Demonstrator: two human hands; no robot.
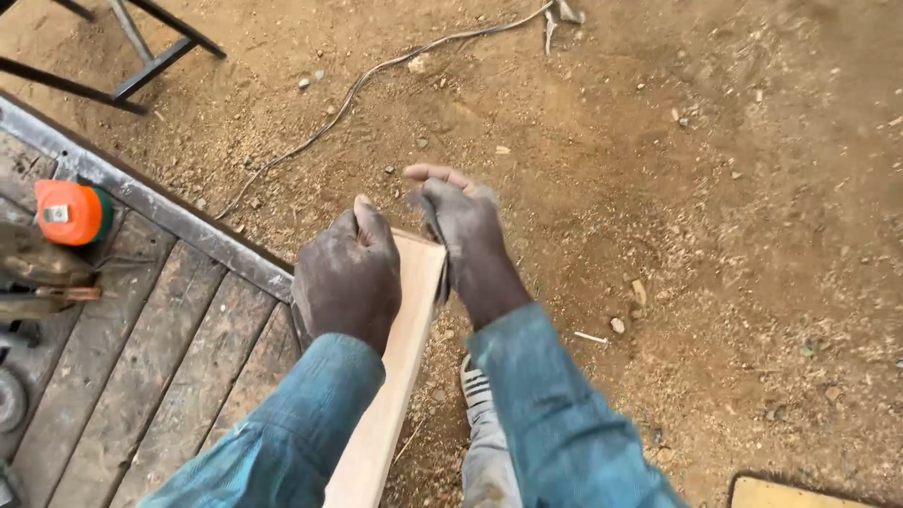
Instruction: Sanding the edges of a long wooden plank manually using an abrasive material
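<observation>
Head view showed both hands on a pale wooden board (395, 376) at 6 o'clock — the left hand (348, 277) clenched over its top end, the right hand (461, 230) loosely curled against its far edge. Board sat between the plank bench (141, 357) at 8 o'clock and sawdust-strewn ground (705, 235) — it looked like steadying or checking, and any shift would want a firmer right grip.

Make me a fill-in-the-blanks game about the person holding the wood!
1. The left hand grips a pale wooden ____.
2. The ground around the right hand is covered in brown ____.
3. On the workbench sits a round tool coloured ____.
4. Both sleeves are the colour ____.

Missing words: plank; sawdust; orange; blue
</observation>
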